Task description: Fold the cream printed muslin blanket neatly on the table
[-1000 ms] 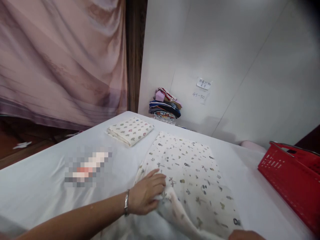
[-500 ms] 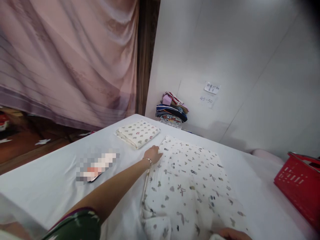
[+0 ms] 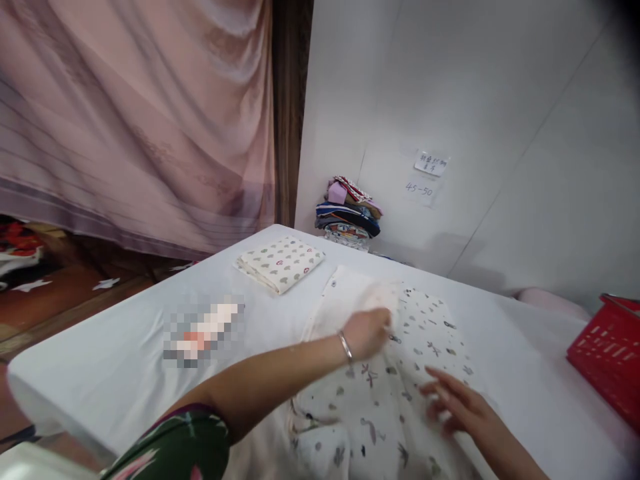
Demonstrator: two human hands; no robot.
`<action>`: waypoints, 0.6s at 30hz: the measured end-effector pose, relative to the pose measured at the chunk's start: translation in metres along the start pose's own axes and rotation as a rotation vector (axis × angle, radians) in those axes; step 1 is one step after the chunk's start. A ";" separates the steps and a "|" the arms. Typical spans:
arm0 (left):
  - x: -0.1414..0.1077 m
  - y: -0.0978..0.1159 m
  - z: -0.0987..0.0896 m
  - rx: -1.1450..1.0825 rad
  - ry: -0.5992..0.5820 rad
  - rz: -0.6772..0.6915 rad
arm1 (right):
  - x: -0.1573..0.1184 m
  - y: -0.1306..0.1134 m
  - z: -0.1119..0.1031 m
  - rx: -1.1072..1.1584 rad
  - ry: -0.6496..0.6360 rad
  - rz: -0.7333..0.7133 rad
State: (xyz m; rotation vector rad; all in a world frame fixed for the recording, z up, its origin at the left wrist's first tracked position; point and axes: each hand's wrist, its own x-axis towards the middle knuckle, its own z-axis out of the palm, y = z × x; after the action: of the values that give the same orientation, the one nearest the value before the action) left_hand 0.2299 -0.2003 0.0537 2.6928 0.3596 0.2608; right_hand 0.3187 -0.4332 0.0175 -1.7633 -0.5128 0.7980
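Note:
A white cloth point(image 3: 370, 433) printed with small plants and figures lies on the white-covered table point(image 3: 520, 360) in front of me. My left hand point(image 3: 369, 333), with a silver bracelet point(image 3: 345, 348) on the wrist, is closed on the cloth's left edge and holds it lifted over the middle. The paler underside shows beside that hand, and motion blurs the fingertips. Just above the right part of the cloth is my right hand point(image 3: 453, 400), fingers apart and slightly blurred, with nothing seen in it. Near the cloth's lower left, layers are bunched.
A folded cloth with a heart-like print point(image 3: 283, 263) lies at the far left of the table. Nearer is a pixelated item point(image 3: 205, 333). A red basket point(image 3: 607, 360) stands at the right. Stacked fabrics point(image 3: 347, 210) sit by the wall, under paper notes point(image 3: 430, 163).
My left hand has moved right from the cloth's left edge, carrying that edge over the middle. My right hand has risen further into view from the bottom.

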 end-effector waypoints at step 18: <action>0.007 -0.116 -0.001 0.142 0.031 -0.420 | -0.073 -0.025 -0.050 0.284 0.430 0.150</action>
State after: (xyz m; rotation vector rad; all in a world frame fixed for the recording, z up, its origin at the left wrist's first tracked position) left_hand 0.2121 -0.0956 0.0069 2.6675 0.9672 0.1561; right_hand 0.3067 -0.5074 0.0699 -1.6538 0.0200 0.5385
